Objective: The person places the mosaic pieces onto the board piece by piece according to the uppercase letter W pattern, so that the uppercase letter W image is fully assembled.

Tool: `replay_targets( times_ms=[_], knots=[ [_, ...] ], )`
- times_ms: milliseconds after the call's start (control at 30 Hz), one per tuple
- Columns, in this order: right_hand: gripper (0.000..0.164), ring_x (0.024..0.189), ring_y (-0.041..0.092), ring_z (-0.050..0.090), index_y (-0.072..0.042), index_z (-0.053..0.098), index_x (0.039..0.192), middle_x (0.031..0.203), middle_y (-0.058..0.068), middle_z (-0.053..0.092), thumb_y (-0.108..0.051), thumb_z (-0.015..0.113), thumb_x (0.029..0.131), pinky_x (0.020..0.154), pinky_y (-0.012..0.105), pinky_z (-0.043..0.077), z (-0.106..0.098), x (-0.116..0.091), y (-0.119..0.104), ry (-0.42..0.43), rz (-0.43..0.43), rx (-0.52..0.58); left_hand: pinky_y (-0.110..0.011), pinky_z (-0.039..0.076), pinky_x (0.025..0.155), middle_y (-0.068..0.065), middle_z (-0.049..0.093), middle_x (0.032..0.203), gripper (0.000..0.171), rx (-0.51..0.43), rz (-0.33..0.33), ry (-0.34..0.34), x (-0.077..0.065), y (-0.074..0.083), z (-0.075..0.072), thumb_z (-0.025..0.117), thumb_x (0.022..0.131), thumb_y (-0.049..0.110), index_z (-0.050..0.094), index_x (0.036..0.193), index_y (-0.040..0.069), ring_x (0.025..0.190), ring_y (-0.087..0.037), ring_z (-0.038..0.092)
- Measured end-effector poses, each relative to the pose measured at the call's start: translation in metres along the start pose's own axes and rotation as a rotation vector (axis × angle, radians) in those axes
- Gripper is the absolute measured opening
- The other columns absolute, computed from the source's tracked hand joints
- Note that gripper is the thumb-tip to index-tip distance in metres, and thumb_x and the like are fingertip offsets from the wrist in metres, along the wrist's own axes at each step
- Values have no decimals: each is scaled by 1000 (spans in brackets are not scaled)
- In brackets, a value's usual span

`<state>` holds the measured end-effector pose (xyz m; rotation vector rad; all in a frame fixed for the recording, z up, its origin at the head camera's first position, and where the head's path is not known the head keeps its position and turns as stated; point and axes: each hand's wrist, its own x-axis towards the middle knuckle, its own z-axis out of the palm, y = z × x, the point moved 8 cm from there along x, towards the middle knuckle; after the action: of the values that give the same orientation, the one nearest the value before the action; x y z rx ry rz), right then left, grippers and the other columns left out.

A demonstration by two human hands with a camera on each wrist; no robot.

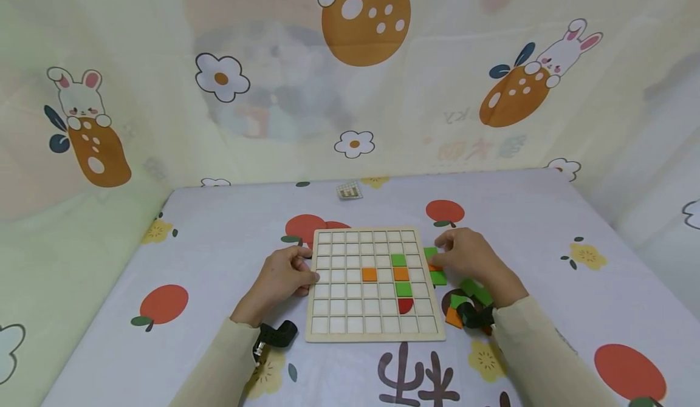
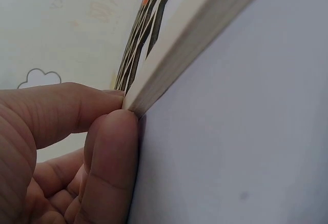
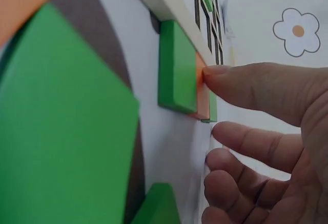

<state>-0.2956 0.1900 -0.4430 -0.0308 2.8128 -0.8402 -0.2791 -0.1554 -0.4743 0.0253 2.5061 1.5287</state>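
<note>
A pale wooden grid board (image 1: 376, 338) lies flat on the table. My left hand (image 1: 279, 276) pinches its left edge; in the left wrist view, thumb and finger meet on the board's corner edge (image 2: 154, 83). On the grid sit an orange square (image 1: 369, 274) and a column of a green square (image 1: 398, 260), an orange square (image 1: 401, 274), a green square (image 1: 403, 289) and a red rounded piece (image 1: 405, 305). Along the right side, green and orange tiles stand in a row. There my right hand (image 1: 473, 258) touches an orange tile (image 3: 201, 96) with its thumb, its other fingers loosely bent.
Loose green pieces (image 1: 477, 291) and an orange piece (image 1: 453, 318) are piled by my right wrist. A small patterned card (image 1: 349, 191) lies behind the board. Fruit and flower prints cover the tablecloth (image 1: 219, 237), and a printed curtain (image 1: 284, 121) hangs behind.
</note>
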Motion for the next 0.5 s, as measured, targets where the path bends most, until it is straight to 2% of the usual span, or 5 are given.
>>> replay_targets(
  times_ms=[167,300,500],
  knots=[
    [44,103,33,56,4,72,121,112,19,66,-25,79,89,80,41,53,0,1,2,-6,36,12,-26,58,57,-8,64,81,49,-6,-1,2,0,1,0,80,87,1,63,132,-2,60,-14,63],
    [39,102,32,56,3,72,118,110,17,68,-24,79,90,76,37,51,2,0,3,-9,54,41,-26,58,57,-8,65,81,48,-4,0,3,0,1,0,81,87,2,64,132,-2,60,-14,63],
    [32,99,30,57,1,74,115,106,14,69,-20,77,91,73,32,49,2,-1,6,30,64,99,-26,58,57,-8,65,82,49,-1,2,6,-1,0,-1,81,87,2,64,133,-2,60,-14,63]
  ],
)
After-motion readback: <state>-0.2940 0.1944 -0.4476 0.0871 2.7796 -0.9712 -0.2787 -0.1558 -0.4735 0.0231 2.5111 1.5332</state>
